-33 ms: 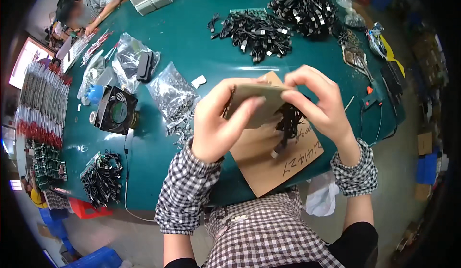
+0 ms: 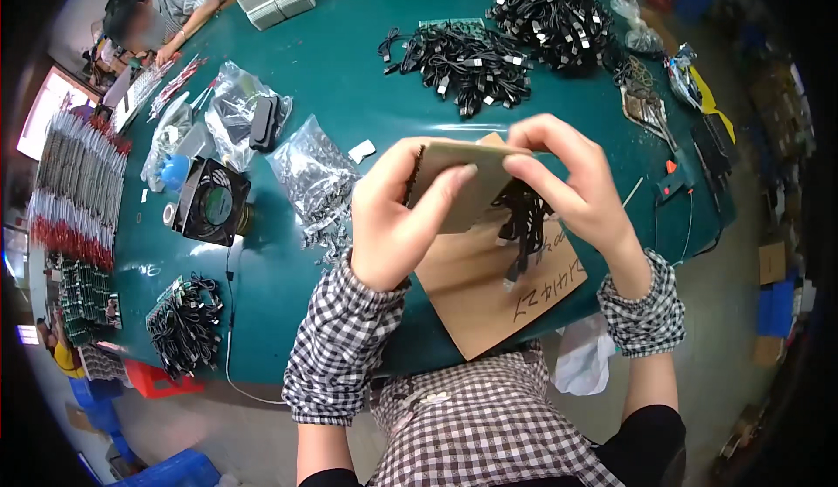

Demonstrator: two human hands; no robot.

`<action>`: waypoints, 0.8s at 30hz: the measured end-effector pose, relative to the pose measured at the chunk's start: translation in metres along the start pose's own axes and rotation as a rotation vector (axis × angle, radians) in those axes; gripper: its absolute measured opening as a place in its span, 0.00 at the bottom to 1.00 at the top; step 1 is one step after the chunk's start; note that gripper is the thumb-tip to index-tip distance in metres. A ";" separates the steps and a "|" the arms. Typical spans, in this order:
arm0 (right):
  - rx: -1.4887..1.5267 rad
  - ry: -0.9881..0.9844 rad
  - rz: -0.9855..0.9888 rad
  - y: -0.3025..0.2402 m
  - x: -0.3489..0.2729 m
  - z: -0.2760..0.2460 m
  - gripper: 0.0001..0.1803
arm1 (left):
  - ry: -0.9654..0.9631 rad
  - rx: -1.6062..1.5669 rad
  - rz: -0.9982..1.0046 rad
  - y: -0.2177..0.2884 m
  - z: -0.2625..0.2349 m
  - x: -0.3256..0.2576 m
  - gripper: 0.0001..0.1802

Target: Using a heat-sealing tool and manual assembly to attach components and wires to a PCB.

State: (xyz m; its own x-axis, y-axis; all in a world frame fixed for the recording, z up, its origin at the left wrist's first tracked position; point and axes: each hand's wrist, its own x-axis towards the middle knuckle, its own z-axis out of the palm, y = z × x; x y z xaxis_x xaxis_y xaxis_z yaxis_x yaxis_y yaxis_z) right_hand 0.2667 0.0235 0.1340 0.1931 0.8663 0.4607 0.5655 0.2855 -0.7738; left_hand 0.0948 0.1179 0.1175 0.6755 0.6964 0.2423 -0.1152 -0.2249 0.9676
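My left hand (image 2: 393,212) is closed on a flat olive circuit board (image 2: 476,181), thumb on the near face and fingers behind it. A dark, toothed row runs along the board's left edge. At the upper right edge my right hand (image 2: 572,177) pinches the board between thumb and fingers; whether a wire end is also in that pinch is hidden. Black cables (image 2: 525,229) with plugs hang below the board's right side, above a brown cardboard sheet (image 2: 480,312) with handwriting.
Two heaps of black cables (image 2: 471,64) lie at the back. A fan (image 2: 212,201), plastic bags (image 2: 310,168) and a cable bundle on boards (image 2: 185,325) are on the left. Stacked wired boards (image 2: 78,190) line the left edge. A co-worker (image 2: 166,16) sits at the far left.
The board has tilted so more of its near face shows. My right hand has shifted slightly left and up, and the hanging cables have swung a little.
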 end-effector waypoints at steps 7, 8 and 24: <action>0.105 -0.017 0.107 0.013 0.008 0.034 0.15 | 0.243 -0.172 -0.013 -0.006 0.009 -0.003 0.11; 0.144 -0.002 0.161 0.013 0.008 0.036 0.15 | 0.265 -0.168 -0.074 -0.006 0.008 -0.004 0.11; -0.191 0.189 0.109 -0.007 0.001 0.056 0.11 | 0.642 0.153 0.203 -0.023 0.032 -0.008 0.07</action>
State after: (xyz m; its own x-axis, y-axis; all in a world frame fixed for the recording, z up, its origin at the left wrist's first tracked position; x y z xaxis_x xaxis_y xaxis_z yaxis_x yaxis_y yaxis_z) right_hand 0.2185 0.0458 0.1155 0.3968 0.7910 0.4656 0.6705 0.0967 -0.7356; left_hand 0.1155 0.0956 0.0909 0.0810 0.8854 0.4576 -0.0582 -0.4542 0.8890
